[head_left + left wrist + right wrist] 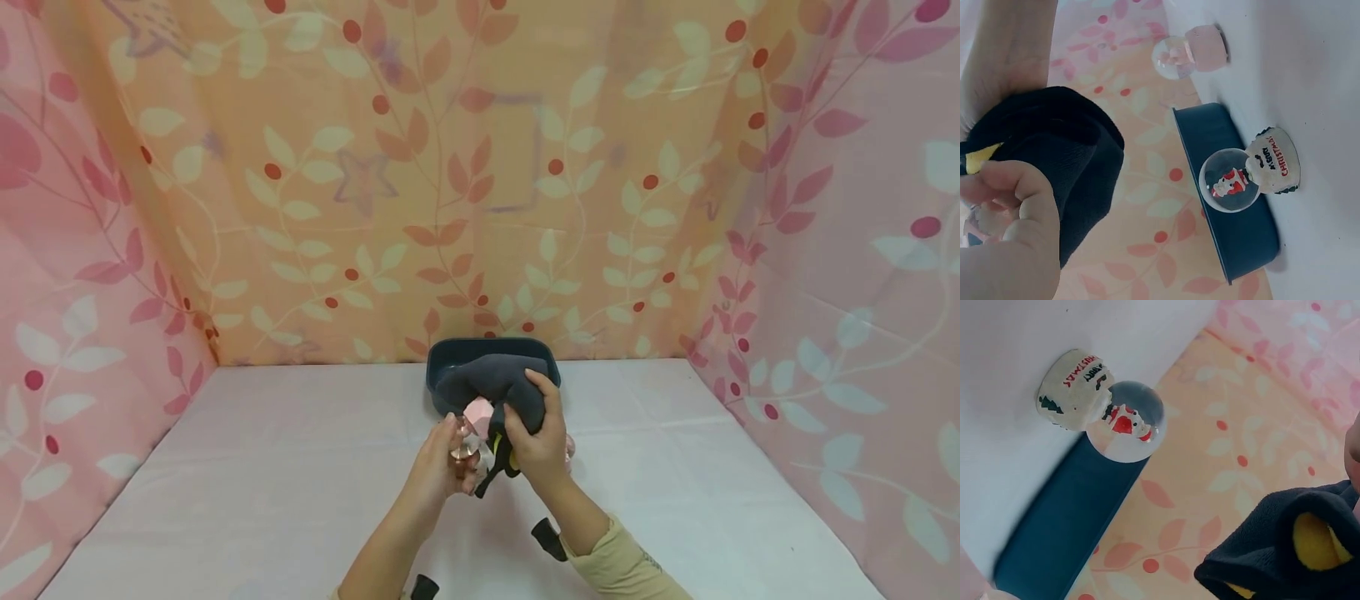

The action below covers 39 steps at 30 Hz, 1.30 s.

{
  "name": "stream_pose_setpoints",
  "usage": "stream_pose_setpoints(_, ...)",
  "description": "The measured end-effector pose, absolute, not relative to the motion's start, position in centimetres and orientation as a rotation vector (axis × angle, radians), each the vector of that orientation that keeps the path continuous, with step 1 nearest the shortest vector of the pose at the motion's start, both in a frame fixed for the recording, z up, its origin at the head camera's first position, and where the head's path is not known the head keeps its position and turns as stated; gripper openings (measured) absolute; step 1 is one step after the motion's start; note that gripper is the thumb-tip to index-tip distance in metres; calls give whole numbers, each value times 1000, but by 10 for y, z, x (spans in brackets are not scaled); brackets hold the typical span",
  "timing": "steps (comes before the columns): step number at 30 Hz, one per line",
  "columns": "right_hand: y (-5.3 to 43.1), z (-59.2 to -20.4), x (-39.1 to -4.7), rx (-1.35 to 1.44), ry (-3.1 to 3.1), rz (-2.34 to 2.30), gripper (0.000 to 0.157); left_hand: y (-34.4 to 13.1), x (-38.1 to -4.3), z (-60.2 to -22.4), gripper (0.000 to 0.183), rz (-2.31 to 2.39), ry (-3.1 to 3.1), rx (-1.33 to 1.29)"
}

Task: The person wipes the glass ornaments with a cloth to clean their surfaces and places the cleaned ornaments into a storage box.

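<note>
This looks like a makeshift booth, with leaf-print curtains [450, 192] enclosing a white tabletop [285, 483].

From my remote seat I am watching the left hand [435, 460] holding a shiny, coppery object [465, 452], with a pale pink piece [478, 415] showing just above it. The right hand [542, 435] is gripping a bunched dark cloth [487, 375] with yellow patches, which is blocking part of my view of the dark blue bin [437, 360] behind. Leafy curtains [360, 250] are hanging around the white tabletop [262, 458].
</note>
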State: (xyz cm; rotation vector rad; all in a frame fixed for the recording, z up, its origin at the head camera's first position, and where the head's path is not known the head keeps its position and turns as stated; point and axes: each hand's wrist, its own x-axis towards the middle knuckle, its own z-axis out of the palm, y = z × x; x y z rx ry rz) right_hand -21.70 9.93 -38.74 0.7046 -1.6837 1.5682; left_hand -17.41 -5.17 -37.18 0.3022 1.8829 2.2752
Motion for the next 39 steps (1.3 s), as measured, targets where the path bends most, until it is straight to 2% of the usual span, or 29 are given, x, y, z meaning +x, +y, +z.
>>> stream_pose_setpoints(6, 99, -387, -214, 542, -1769, 1720, 50, -52, -175, -376, 43, 2295, 1867, 293)
stream_pose_setpoints(11, 100, -388, -216, 324, -1850, 1836, 49, -53, -175, -380, 59, 2320, 1887, 275)
stream_pose_setpoints(17, 107, -384, -219, 120, -1806, 2052, 50, -57, -176, -380, 61, 2386, 1720, 220)
stream_pose_setpoints(22, 109, -386, -214, 362, -1598, 2051, 52, -61, -176, -378, 66, 2419, 1612, 175)
stream_pose_setpoints(30, 99, -399, -211, 1049, -1704, 1515, 55, -59, -176, -378, 45, 2456, 1515, 198)
stream_pose_setpoints(33, 98, -401, -213, 1092, -1808, 1449, 58, -59, -175, -378, 45, 2426, 1572, 196)
stream_pose_setpoints(39, 95, -398, -213, 984, -1943, 1506, 65, -61, -174, -379, 51, 2360, 1664, 207)
